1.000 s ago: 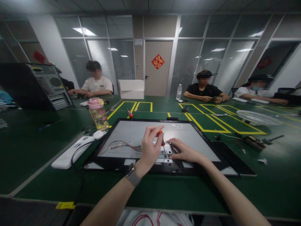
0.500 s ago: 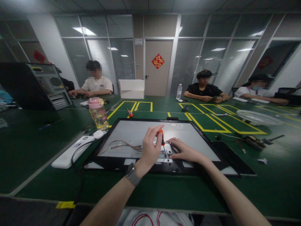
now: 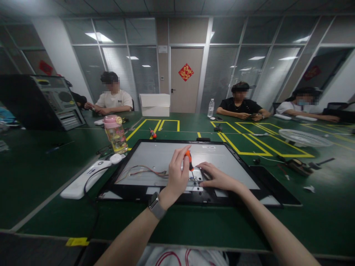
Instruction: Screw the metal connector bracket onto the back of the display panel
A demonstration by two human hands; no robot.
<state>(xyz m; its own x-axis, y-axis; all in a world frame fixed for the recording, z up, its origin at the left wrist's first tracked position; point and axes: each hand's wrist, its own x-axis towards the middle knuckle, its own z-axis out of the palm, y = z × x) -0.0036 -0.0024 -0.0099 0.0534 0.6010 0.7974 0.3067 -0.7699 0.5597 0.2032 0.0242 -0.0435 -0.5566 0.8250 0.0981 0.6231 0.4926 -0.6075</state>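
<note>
A screwdriver [image 3: 189, 159] with an orange and black handle is in my left hand [image 3: 179, 170], gripped between thumb and fingers. Its shaft points down, slightly tilted, onto a small metal bracket [image 3: 197, 174] on the back of a flat display panel [image 3: 227, 162]. My right hand [image 3: 215, 176] rests on the panel just right of the screwdriver tip. Its index finger and thumb are apart on either side of the bracket's right part. Thin coloured wires [image 3: 146, 169] run across the panel left of my left hand. The exact screw under the tip is too small to make out.
Left of the panel are a white power strip [image 3: 85, 179] and a pink-lidded bottle [image 3: 115, 135]. A black computer case [image 3: 36, 101] stands farther left. To the right lie a black flat slab [image 3: 274, 186] and a tape-measure-like tool [image 3: 301, 166]. Several people sit across the table.
The screwdriver handle has shifted slightly left and leans a little more in my left hand. My right hand has stayed in place.
</note>
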